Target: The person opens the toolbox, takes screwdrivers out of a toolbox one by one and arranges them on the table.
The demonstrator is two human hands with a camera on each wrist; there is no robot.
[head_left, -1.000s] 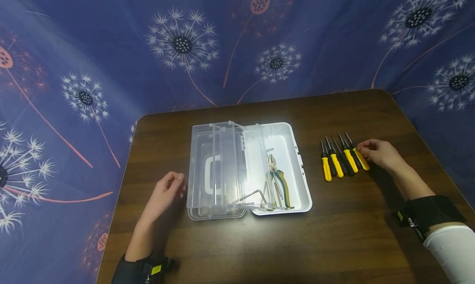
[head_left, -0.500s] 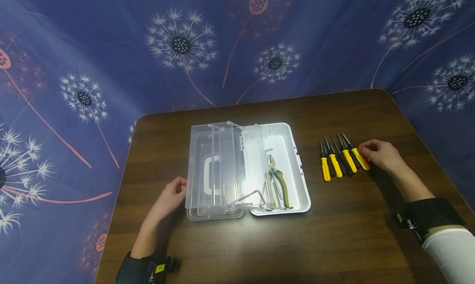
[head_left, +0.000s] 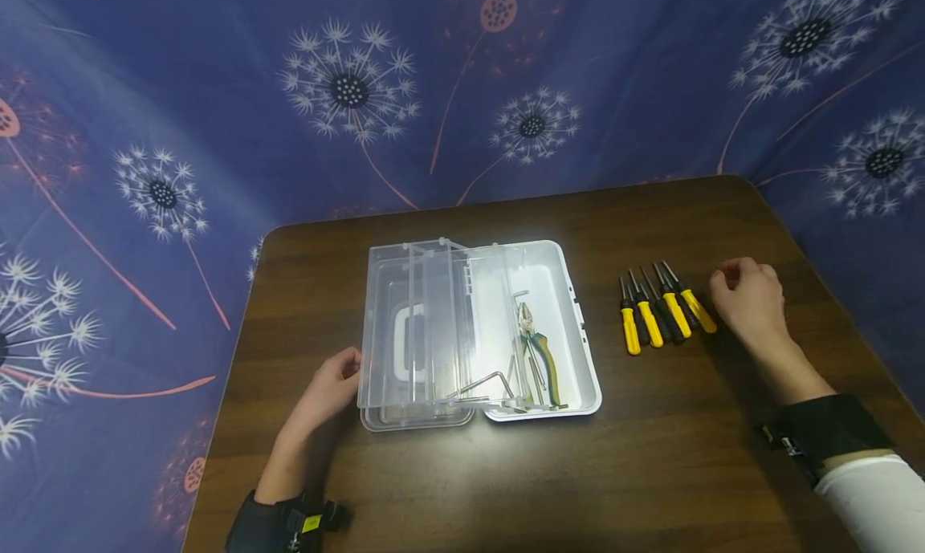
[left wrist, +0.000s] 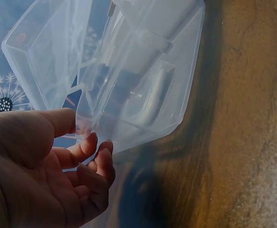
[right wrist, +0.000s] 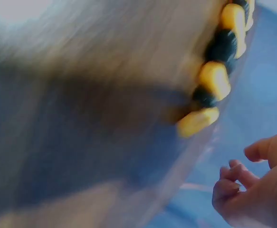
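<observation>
A white toolbox [head_left: 552, 296] lies open, its clear lid [head_left: 433, 421] folded to the left on the table. A clear plastic tray [head_left: 383, 328] spans the lid and part of the box. My left hand [head_left: 332, 384] is at the tray's left edge; in the left wrist view the thumb and fingers [left wrist: 88, 145] pinch that clear edge. Inside the box lie pliers [head_left: 549, 368] with green-yellow handles and several hex keys [head_left: 499, 376]. My right hand [head_left: 751, 300] hovers empty, loosely curled, right of a row of yellow and black screwdrivers [head_left: 672, 312].
The brown wooden table [head_left: 506, 489] carries the toolbox in the middle and the screwdrivers to the right. A blue dandelion-print cloth [head_left: 433, 95] hangs behind it and along both sides. A white handle [head_left: 401, 344] shows through the clear plastic.
My left hand has reached right to the clear tray's edge. The right hand nudged the rightmost screwdriver, then drew away to the right and turned over. The box has stayed put.
</observation>
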